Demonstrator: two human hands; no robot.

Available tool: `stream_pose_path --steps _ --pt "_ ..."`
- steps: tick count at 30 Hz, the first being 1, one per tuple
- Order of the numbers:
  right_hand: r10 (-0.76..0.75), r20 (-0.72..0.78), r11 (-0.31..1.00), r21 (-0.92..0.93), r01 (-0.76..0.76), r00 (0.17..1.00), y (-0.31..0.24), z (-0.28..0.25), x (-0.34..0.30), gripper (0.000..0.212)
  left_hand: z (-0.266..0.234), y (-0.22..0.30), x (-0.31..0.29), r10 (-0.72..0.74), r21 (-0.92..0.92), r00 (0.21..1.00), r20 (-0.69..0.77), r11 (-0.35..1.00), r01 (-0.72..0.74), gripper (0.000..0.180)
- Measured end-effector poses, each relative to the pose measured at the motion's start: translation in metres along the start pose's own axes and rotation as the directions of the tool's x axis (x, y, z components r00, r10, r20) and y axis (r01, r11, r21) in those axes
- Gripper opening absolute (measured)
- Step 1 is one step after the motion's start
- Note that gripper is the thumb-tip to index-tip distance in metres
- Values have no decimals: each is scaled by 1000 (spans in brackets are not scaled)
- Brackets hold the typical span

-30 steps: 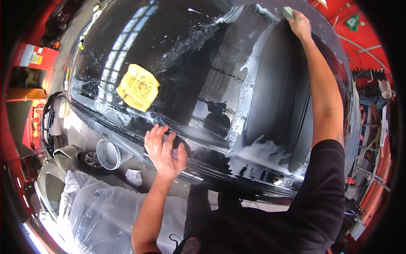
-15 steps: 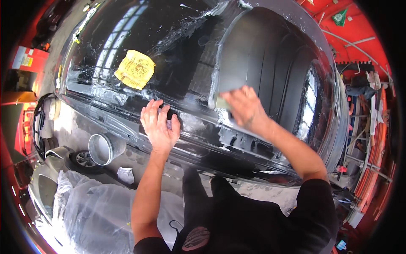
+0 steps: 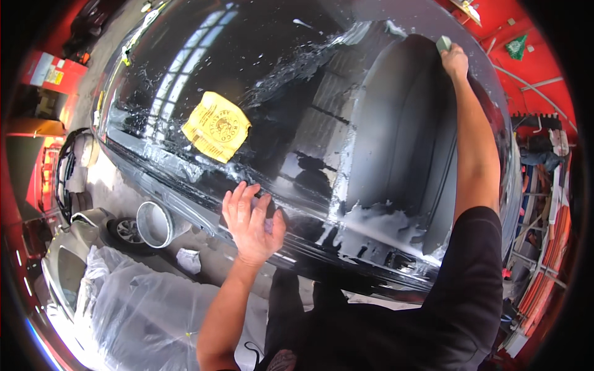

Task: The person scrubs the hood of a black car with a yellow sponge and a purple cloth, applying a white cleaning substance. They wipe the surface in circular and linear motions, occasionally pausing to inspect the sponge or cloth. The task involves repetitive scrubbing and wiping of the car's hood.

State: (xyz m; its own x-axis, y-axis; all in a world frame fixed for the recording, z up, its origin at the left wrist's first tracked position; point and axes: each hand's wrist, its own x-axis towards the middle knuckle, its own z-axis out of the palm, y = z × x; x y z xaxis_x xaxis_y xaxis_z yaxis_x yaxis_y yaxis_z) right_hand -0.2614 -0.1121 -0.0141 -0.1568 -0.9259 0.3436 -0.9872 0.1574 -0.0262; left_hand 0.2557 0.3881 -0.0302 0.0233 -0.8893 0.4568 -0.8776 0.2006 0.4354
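Note:
A wet, glossy black car hood (image 3: 272,133) spreads before me, streaked with whitish slurry. At its far right, my right hand (image 3: 455,60) grips a small grey-green sanding block (image 3: 443,44), with the arm stretched well out. The strip below that hand looks dull grey and smooth. My left hand (image 3: 252,226) rests on the hood's near edge, fingers bent and somewhat apart. Something pale lavender shows between its thumb and fingers, mostly hidden by the palm. A yellow printed sheet of sandpaper (image 3: 216,127) lies creased on the hood, beyond and left of my left hand.
On the floor to the left stand a grey bucket (image 3: 154,224) and a wheel (image 3: 125,230). Clear plastic sheeting (image 3: 142,309) covers something at the lower left. Racks with long orange-red parts (image 3: 544,266) line the right side, near a red wall (image 3: 538,37).
My right hand has swept the sanding block from the hood's near middle to its far right edge. The left hand stays at the near edge. The whole view has shifted slightly.

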Motion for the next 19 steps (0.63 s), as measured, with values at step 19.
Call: stream_pose_path --steps 19 --pt "-817 -233 300 610 734 528 -182 -162 -390 66 7 -4 -6 -1 24 996 -86 1000 3 35"
